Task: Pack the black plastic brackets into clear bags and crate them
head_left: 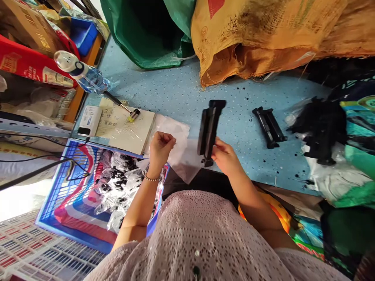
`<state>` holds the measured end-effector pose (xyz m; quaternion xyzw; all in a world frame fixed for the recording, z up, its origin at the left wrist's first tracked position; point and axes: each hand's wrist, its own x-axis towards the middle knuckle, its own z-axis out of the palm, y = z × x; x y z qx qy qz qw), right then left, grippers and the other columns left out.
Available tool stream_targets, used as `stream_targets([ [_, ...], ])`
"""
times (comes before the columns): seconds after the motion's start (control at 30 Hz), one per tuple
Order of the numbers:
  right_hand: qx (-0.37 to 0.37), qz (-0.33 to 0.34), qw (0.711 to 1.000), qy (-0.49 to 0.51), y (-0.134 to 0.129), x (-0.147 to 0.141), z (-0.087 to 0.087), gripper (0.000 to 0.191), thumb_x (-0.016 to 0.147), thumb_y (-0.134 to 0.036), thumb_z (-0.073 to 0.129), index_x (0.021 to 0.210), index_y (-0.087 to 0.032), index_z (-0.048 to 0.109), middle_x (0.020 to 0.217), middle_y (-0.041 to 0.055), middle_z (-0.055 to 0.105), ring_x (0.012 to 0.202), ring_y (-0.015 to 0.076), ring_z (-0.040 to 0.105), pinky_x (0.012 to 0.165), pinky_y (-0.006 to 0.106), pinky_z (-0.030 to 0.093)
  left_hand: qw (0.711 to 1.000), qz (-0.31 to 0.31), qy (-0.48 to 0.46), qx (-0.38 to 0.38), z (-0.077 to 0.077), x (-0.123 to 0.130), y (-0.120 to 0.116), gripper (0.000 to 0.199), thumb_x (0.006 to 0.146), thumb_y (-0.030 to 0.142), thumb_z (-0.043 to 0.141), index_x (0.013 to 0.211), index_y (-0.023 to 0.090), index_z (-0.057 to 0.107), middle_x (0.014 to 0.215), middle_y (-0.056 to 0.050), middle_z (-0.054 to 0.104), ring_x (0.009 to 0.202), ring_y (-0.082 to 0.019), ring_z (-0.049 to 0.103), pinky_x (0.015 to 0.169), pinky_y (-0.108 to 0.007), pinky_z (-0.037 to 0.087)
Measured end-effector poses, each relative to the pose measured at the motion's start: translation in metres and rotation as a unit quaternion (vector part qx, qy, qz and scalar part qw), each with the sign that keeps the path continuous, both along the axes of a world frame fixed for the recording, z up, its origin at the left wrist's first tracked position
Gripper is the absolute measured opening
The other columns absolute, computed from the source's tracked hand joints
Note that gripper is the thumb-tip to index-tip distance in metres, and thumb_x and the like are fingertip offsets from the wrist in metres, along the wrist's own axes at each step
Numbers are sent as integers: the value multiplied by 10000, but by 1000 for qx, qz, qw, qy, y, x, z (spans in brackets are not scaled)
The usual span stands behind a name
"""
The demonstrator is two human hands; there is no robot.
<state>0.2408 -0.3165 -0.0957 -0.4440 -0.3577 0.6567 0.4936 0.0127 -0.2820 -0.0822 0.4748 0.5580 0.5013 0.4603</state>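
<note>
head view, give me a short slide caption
Right hand holding a black part over a blue table, left hand near plastic bags.

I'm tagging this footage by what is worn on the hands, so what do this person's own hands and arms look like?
Both the left hand and the right hand are bare, without gloves. A thin beaded bracelet circles the left wrist; none shows on the right. The forearms are uncovered below the short sleeves of a dusty-pink, eyelet-patterned top.
</note>
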Motion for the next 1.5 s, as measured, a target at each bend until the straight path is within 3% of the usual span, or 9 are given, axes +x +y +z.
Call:
stream_targets([
  [0.1, -66, 83, 991, 79, 11, -32, -10, 325, 748, -426, 850, 1017, -251, 798, 1149, 42, 733, 912, 172, 692, 728, 272, 582, 994, -77, 76, 29, 1, 2, -6, 110, 837, 136, 624, 822, 209, 543, 905, -13, 694, 729, -112, 634, 663, -252, 521],
  [0.27, -134, 41, 982, 123, 28, -41, -36, 398, 627, -476, 911, 885, -200, 784, 804, 13, 746, 719, 154, 667, 678, 275, 561, 939, -148, 308, 46, 6, -19, -13, 307, 834, 43, 492, 911, 196, 746, 996, -68, 744, 945, -189, 679, 883, -351, 527],
  [0.6, -113, 119, 976, 142, 3, -15, -17, 276, 733, -404, 867, 947, -244, 795, 903, 15, 746, 753, 144, 637, 692, 269, 527, 988, -129, 66, -54, -22, 9, -6, 245, 803, 201, 684, 1046, 185, 715, 843, -15, 704, 688, -121, 600, 645, -245, 493],
  [0.83, -118, 4, 984, 131, 18, -10, -15, 189, 691, -388, 863, 772, -239, 778, 723, -14, 681, 632, 120, 559, 592, 241, 471, 935, -148, 312, 78, -13, -5, -7, 374, 882, 65, 480, 1098, 188, 759, 1200, -105, 719, 1133, -221, 673, 1030, -396, 539],
  [1.03, -135, 50, 980, 138, 19, -15, -14, 273, 630, -413, 895, 782, -215, 787, 704, -9, 701, 630, 125, 582, 594, 244, 485, 939, -174, 286, 83, -11, 8, -2, 428, 857, 83, 556, 1255, 170, 686, 1297, -119, 671, 680, -87, 621, 705, -269, 580],
  [1.13, -118, -20, 985, 120, 23, -2, -11, 273, 625, -426, 898, 769, -220, 793, 725, -7, 723, 621, 111, 574, 567, 219, 472, 932, -121, 329, 91, -8, 1, 5, 465, 837, 53, 544, 1266, 173, 678, 1320, -125, 665, 682, -83, 599, 739, -273, 576],
  [1.23, -116, 74, 982, 130, 17, 16, -3, 254, 725, -449, 840, 802, -211, 792, 805, 29, 761, 591, 114, 580, 507, 220, 456, 926, -130, 343, 86, -8, -4, 12, 473, 837, 63, 556, 1285, 167, 663, 1356, -136, 647, 687, -88, 609, 758, -287, 587],
  [1.37, -187, 263, 931, 172, 3, 22, -9, 275, 704, -444, 842, 797, -195, 773, 739, 51, 763, 565, 145, 643, 458, 222, 476, 927, -141, 326, 122, -13, -2, 19, 622, 809, 4, 524, 1398, 195, 582, 1427, -140, 595, 1129, -206, 679, 987, -361, 587],
  [1.5, -226, 225, 931, 179, 8, 14, -32, 283, 682, -448, 809, 772, -186, 750, 709, 62, 759, 611, 178, 685, 458, 233, 512, 908, -138, 359, 166, -15, 1, 11, 774, 847, -14, 492, 1568, 255, 405, 1584, -154, 458, 1411, -287, 529, 1106, -448, 549],
])
